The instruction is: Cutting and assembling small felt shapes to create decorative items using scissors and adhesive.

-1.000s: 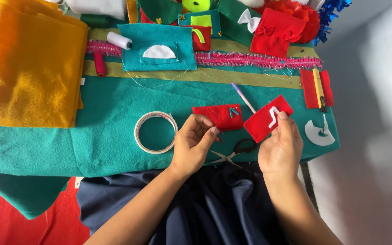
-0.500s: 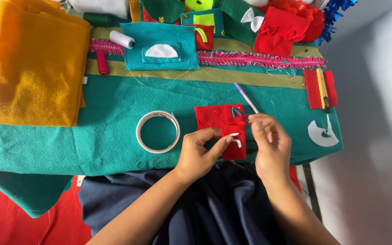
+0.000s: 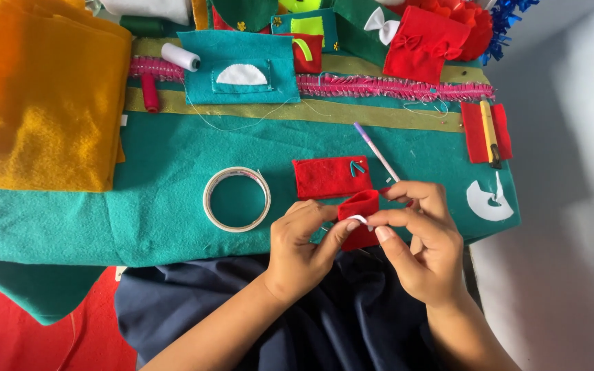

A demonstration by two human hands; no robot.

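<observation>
Small red felt piece point(image 3: 360, 218) pinched by left hand point(image 3: 304, 251) and right hand point(image 3: 424, 240) (soft, light, floppy); best gripped at folded edge.

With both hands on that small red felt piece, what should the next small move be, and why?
Probably press the white strip flat against the red felt piece. Both the left hand and right hand pinch the folded felt, with the strip only partly seated between the fingertips.

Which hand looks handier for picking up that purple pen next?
Probably the right hand: the purple pen lies just above its fingers. The left hand sits farther off, and both pinch the small red felt piece.
</observation>
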